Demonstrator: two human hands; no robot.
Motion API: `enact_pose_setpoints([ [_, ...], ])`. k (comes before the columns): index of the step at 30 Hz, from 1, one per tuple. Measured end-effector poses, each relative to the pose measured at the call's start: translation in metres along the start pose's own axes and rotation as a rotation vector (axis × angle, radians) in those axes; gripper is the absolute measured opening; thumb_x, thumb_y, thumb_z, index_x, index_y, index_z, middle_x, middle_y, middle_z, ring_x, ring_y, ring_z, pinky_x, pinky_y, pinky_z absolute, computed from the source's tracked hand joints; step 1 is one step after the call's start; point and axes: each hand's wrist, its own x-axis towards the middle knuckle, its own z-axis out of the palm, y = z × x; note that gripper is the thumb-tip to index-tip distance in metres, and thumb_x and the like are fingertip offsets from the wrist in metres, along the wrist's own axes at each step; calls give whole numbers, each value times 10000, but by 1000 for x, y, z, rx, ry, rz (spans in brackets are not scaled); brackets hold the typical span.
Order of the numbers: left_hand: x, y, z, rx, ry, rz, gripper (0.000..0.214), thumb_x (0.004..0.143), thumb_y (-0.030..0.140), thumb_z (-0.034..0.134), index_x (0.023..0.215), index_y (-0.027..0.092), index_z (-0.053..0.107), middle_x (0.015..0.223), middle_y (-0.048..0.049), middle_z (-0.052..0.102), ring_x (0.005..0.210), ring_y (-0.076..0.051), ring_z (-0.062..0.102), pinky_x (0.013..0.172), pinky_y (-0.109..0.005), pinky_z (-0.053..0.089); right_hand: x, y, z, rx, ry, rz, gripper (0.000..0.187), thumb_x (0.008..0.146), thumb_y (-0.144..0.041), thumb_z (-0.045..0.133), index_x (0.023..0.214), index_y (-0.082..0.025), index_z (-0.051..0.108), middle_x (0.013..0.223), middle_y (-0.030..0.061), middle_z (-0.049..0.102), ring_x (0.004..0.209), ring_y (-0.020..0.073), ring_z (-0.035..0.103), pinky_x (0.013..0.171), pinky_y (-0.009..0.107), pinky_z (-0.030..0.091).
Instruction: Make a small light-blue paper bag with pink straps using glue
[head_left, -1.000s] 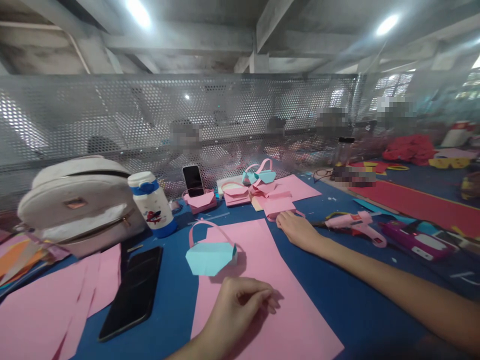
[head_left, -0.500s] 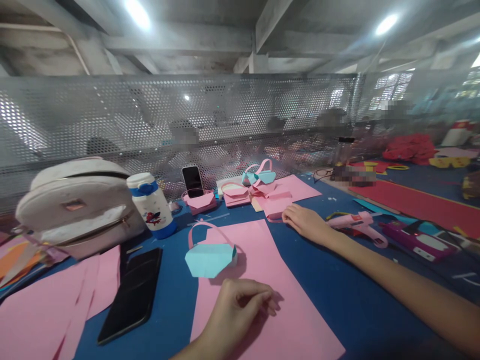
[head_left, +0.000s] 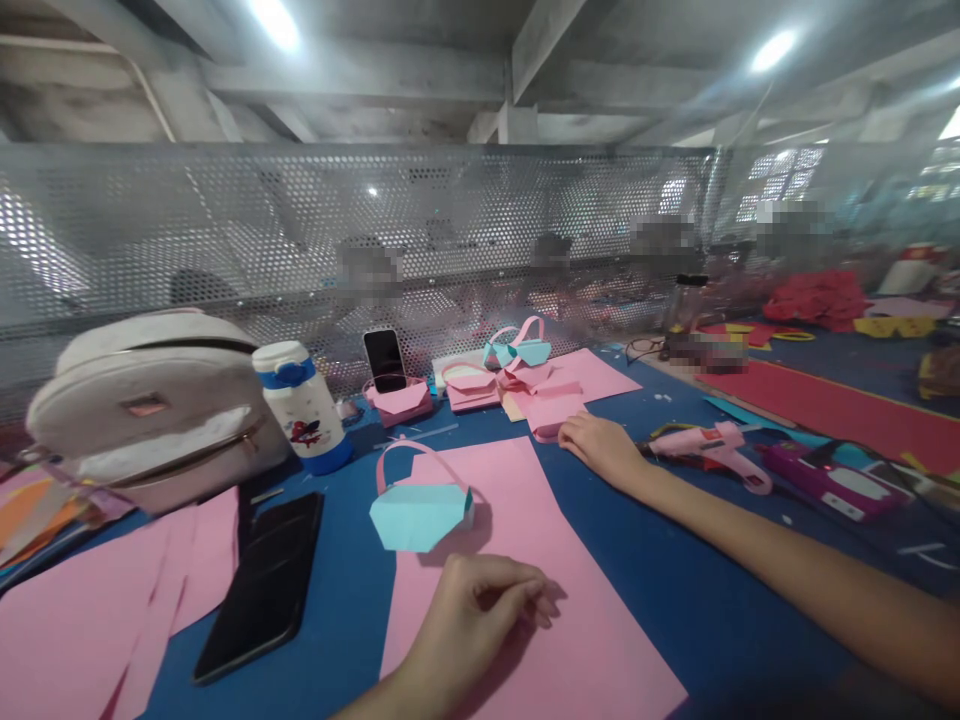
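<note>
My left hand (head_left: 480,625) rests on a large pink paper sheet (head_left: 525,510), its fingers curled in and the thumb against them, with nothing visible in it. Just beyond it stands a small light-blue paper handbag (head_left: 421,517) with a pink strip handle (head_left: 416,447). My right hand (head_left: 604,452) is stretched forward, fingers bent and closed at the edge of a pink folded paper piece (head_left: 556,408). Its fingertips are partly hidden, so what they grip, if anything, cannot be made out.
A pink glue gun (head_left: 709,445) and a purple device (head_left: 836,480) lie right of my right forearm. More paper handbags (head_left: 472,388) stand at the back. To the left are a black phone (head_left: 262,590), a bottle (head_left: 300,405), a backpack (head_left: 161,400) and pink sheets (head_left: 90,620).
My right hand has shifted very slightly left along the pink folded piece. My left hand and the light-blue handbag have stayed put.
</note>
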Motion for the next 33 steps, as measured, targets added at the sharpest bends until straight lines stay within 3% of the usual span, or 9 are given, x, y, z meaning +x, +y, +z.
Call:
enact_pose_setpoints([
  [11, 0, 5, -1, 136, -10, 25, 278, 891, 275, 615, 752, 121, 800, 720, -102, 740, 652, -155, 622, 604, -236, 446, 1, -6, 5, -92, 22, -17, 169, 890, -21, 477, 898, -98, 628, 903, 151, 645, 862, 268, 544, 703, 335, 384],
  [16, -1, 5, 0, 76, -15, 20, 275, 880, 297, 634, 746, 123, 799, 723, -104, 739, 649, -150, 612, 599, -234, 436, 2, -7, 1, -53, 54, -72, 157, 935, -71, 468, 909, -127, 612, 930, 121, 637, 864, 251, 535, 749, 336, 377],
  [23, -2, 3, 0, 70, -13, 15, 263, 871, 294, 639, 764, 118, 803, 751, -121, 753, 653, -152, 617, 605, -235, 440, 1, -10, 3, 39, 36, -135, 101, 931, -156, 584, 844, -165, 634, 862, 54, 676, 832, 202, 583, 734, 298, 389],
  [33, 0, -2, -2, 105, -8, 20, 262, 875, 282, 626, 768, 122, 804, 754, -125, 755, 662, -168, 632, 617, -253, 460, 2, -10, 2, 27, 22, -119, 124, 948, -183, 566, 854, -168, 645, 876, 65, 686, 849, 207, 589, 730, 299, 392],
])
